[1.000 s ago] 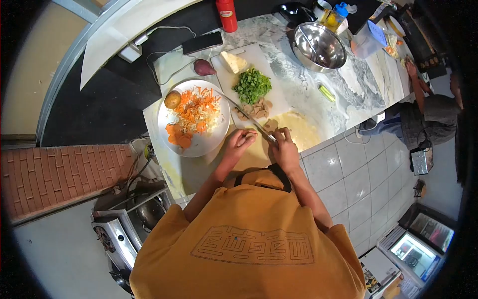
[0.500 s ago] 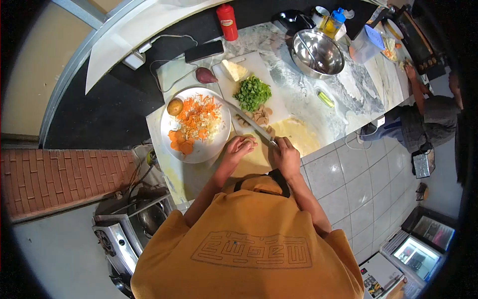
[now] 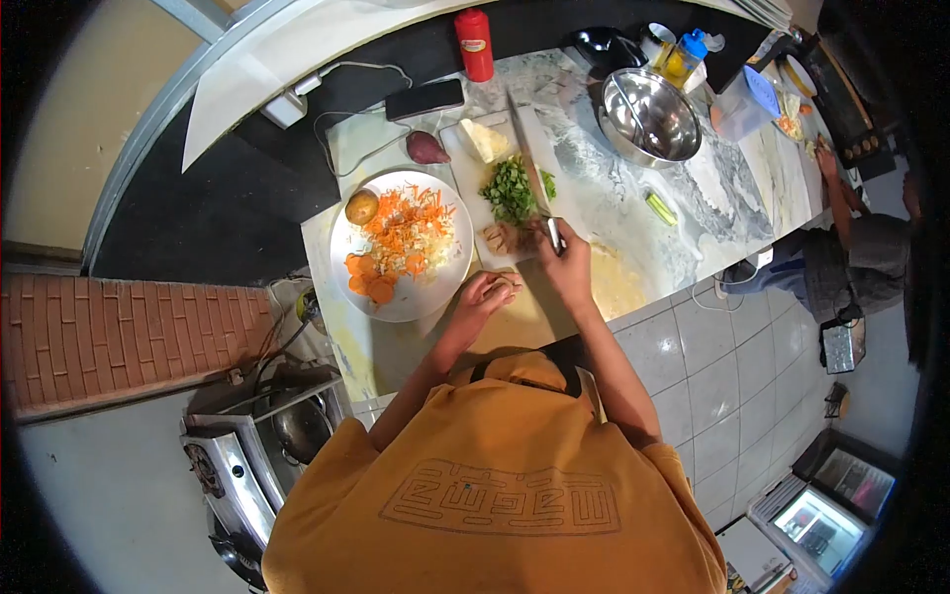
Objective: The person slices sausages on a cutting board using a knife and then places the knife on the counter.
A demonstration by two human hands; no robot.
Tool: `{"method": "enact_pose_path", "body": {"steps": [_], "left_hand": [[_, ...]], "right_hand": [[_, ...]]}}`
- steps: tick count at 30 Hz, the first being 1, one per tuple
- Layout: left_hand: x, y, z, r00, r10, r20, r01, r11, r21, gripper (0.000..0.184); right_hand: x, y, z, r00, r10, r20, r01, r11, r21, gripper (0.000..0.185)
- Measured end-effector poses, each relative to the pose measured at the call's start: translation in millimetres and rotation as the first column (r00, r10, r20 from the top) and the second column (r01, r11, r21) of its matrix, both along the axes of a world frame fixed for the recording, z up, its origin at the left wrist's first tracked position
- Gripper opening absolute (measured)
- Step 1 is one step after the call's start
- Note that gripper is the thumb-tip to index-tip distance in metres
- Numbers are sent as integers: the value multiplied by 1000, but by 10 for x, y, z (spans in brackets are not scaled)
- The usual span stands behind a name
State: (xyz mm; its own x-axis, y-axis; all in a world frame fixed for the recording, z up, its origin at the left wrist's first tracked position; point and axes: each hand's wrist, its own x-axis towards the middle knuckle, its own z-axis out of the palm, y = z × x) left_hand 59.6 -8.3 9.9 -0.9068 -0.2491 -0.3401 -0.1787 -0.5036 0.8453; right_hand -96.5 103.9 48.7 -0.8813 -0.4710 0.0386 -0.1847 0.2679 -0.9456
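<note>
My right hand (image 3: 566, 265) grips the handle of a large kitchen knife (image 3: 525, 148). Its long blade points away from me over the white cutting board (image 3: 549, 178), across a pile of chopped green leaves (image 3: 510, 193). Beside the handle lie pale brown slices (image 3: 501, 238), partly hidden by the hand. Near the board's front edge, my left hand (image 3: 483, 300) is closed with fingers curled round a small pale brown piece, mostly hidden. A white wedge (image 3: 485, 142), perhaps cabbage, sits at the board's far end.
Left of the board, a white plate (image 3: 346, 282) holds carrot shreds and slices, pale bits and a potato (image 3: 362, 207). Behind are a purple root (image 3: 427, 148), phone (image 3: 426, 99) and red bottle (image 3: 474, 45). A steel bowl (image 3: 648, 117) stands right; another person (image 3: 841, 238) works beyond.
My right hand has moved forward and turned the knife, so its blade now points away across the greens instead of left towards the plate. My left hand stays near the board's front edge.
</note>
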Motion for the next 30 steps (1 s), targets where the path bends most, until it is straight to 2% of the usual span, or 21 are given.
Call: {"method": "enact_pose_path", "body": {"steps": [2, 4, 6, 8, 12, 13, 22, 24, 29, 30], "left_hand": [[-8, -6, 0, 1000, 5, 1, -5, 1000, -7, 20], [-9, -1, -22, 1000, 4, 1, -4, 1000, -10, 20], [-8, -15, -53, 1000, 5, -7, -5, 1000, 0, 21], [-4, -22, -110, 999, 14, -30, -13, 1000, 11, 21], [-11, -13, -6, 1000, 26, 3, -26, 999, 27, 19], [-5, -21, -14, 1000, 25, 2, -25, 999, 24, 19], [10, -15, -114, 999, 17, -33, -16, 1000, 21, 15], [11, -22, -118, 996, 36, -76, -33, 999, 34, 25], [13, -38, -118, 997, 46, -58, -42, 996, 74, 22], [9, -32, -121, 997, 61, -43, -56, 992, 109, 21]], "right_hand": [[-21, 132, -52, 1000, 6, 21, -6, 1000, 1, 15], [4, 246, -83, 990, -51, -134, 51, 999, -1, 15], [117, 332, -105, 990, -74, -117, 76, 997, 8, 17], [219, 394, -191, 981, -48, -187, 103, 950, 295, 24], [362, 334, -253, 966, -44, -256, 118, 951, 284, 33], [359, 329, -281, 970, -25, -243, 110, 934, 341, 33], [355, 301, -297, 970, -10, -243, 113, 902, 416, 22], [340, 328, -253, 967, -19, -256, 119, 916, 384, 20], [316, 373, -101, 969, -47, -243, 116, 953, 279, 17], [323, 354, -25, 985, -58, -160, 95, 968, 234, 19]]}}
